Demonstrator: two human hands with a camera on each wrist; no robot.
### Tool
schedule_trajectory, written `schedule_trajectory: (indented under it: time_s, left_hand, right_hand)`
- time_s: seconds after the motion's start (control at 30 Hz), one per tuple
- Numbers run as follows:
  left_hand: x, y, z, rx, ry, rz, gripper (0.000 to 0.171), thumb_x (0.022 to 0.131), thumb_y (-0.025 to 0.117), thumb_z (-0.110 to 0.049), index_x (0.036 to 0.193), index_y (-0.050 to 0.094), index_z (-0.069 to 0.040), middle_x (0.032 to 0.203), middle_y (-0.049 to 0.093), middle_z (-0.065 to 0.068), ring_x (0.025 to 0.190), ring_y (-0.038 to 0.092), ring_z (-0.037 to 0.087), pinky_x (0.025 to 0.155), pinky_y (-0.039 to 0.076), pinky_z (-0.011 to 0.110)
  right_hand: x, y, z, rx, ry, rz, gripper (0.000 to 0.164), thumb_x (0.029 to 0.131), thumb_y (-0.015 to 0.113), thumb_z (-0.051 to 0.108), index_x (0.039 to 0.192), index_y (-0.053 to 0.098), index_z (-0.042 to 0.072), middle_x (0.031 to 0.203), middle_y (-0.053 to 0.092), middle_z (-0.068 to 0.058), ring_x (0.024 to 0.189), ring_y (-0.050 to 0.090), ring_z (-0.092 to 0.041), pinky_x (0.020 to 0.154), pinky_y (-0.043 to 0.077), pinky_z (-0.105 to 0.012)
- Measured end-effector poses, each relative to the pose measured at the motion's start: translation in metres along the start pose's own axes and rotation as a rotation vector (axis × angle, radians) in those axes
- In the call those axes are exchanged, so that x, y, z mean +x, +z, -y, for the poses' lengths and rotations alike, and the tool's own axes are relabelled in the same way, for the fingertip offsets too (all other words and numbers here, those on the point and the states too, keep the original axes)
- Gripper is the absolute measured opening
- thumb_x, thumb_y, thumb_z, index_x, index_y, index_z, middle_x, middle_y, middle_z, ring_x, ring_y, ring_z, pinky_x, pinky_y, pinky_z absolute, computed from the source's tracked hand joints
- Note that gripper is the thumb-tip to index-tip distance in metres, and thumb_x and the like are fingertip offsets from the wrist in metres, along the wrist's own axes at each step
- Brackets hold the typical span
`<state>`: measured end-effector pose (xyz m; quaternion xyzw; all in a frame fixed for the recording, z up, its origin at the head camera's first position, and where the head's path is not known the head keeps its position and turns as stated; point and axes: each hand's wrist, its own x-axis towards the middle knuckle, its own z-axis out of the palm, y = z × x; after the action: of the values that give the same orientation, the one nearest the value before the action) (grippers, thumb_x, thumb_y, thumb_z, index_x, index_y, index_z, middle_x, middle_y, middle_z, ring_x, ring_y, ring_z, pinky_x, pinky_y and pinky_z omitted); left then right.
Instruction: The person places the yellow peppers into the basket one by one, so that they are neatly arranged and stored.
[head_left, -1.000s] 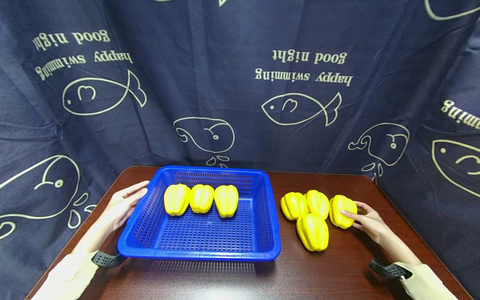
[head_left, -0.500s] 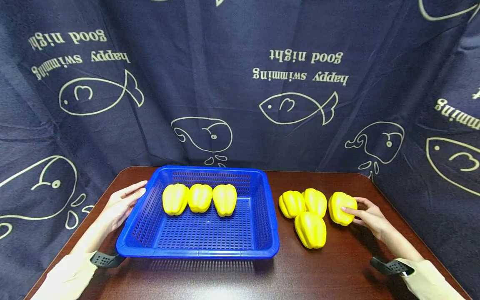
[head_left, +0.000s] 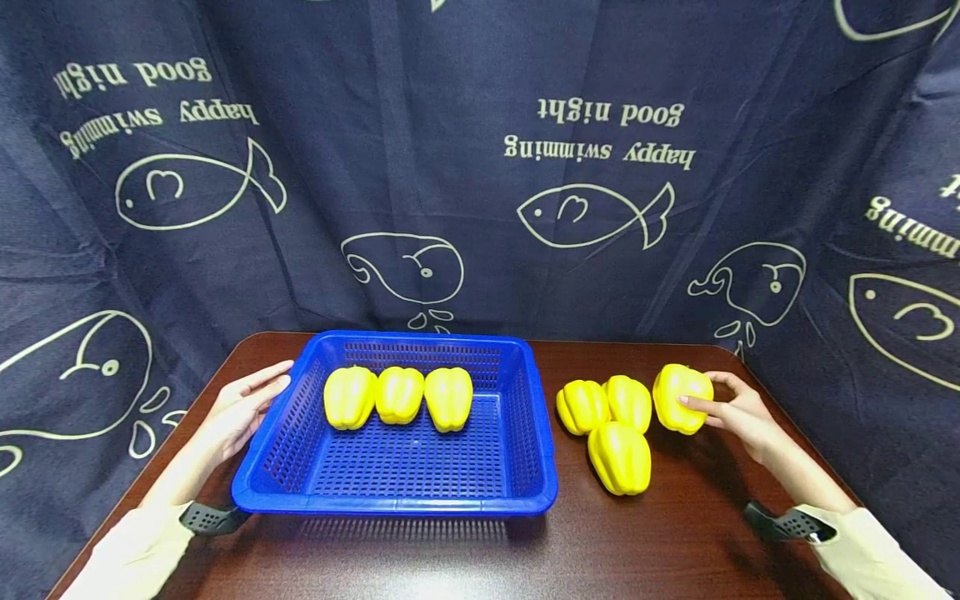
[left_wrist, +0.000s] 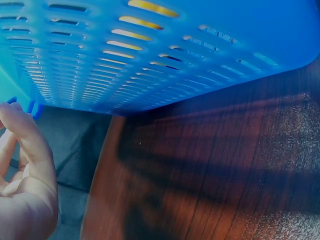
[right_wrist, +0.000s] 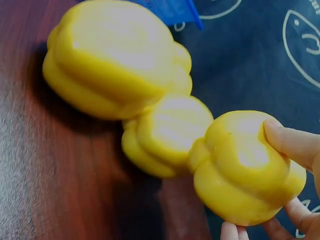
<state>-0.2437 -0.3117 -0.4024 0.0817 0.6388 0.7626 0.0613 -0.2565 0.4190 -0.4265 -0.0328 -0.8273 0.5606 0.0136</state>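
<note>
My right hand (head_left: 741,417) grips a yellow bell pepper (head_left: 681,398), thumb on its near face and fingers behind and under it. In the right wrist view this pepper (right_wrist: 245,170) overlaps another one behind it. Three more yellow bell peppers sit in a cluster to its left, the nearest pepper (head_left: 621,458) in front of two. A blue plastic basket (head_left: 397,505) holds three bell peppers in a row, including the middle pepper (head_left: 400,395). My left hand (head_left: 243,408) is at the basket's left side, fingers extended with the tips right at the rim; nothing is gripped in it.
The dark brown wooden table (head_left: 600,550) runs beneath everything. A dark blue curtain (head_left: 480,167) with fish drawings and lettering hangs close behind the table and along both sides. The basket's slotted wall (left_wrist: 165,55) fills the top of the left wrist view.
My right hand has raised the bell pepper a little, up and slightly left in the head view. The left hand stays at the basket, and the view has shifted slightly.
</note>
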Motion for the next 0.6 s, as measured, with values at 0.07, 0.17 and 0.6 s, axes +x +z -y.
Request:
schedule_trajectory:
  time_s: [0.07,0.17,0.6]
  left_hand:
    - [0.0,0.0,0.0,0.008,0.001,-0.004,0.029,0.1,0.051,-0.013,0.122,0.062,-0.029,0.104,0.07,-0.016,0.088,0.069,0.007,0.07,0.058,0.025]
    - [-0.001,-0.001,-0.001,0.013,-0.005,-0.01,0.03,0.1,0.052,-0.014,0.125,0.061,-0.027,0.105,0.069,-0.017,0.088,0.07,0.006,0.07,0.058,0.025]
    - [-0.001,0.001,-0.003,0.034,-0.03,-0.026,0.031,0.099,0.052,-0.016,0.128,0.059,-0.027,0.102,0.07,-0.016,0.085,0.069,0.006,0.069,0.058,0.025]
  right_hand:
    - [-0.004,0.003,0.011,0.026,-0.029,0.018,0.046,0.083,0.075,0.025,0.118,0.045,0.021,0.105,0.053,0.005,0.081,0.067,-0.004,0.07,0.057,-0.022]
    - [-0.016,0.012,0.035,0.004,-0.054,0.033,0.048,0.081,0.077,0.029,0.115,0.045,0.019,0.105,0.051,0.0,0.08,0.067,-0.004,0.07,0.057,-0.021]
    - [-0.045,0.041,0.113,-0.129,-0.023,-0.054,0.046,0.086,0.072,0.023,0.119,0.042,0.01,0.109,0.045,0.005,0.078,0.059,0.005,0.07,0.054,-0.016]
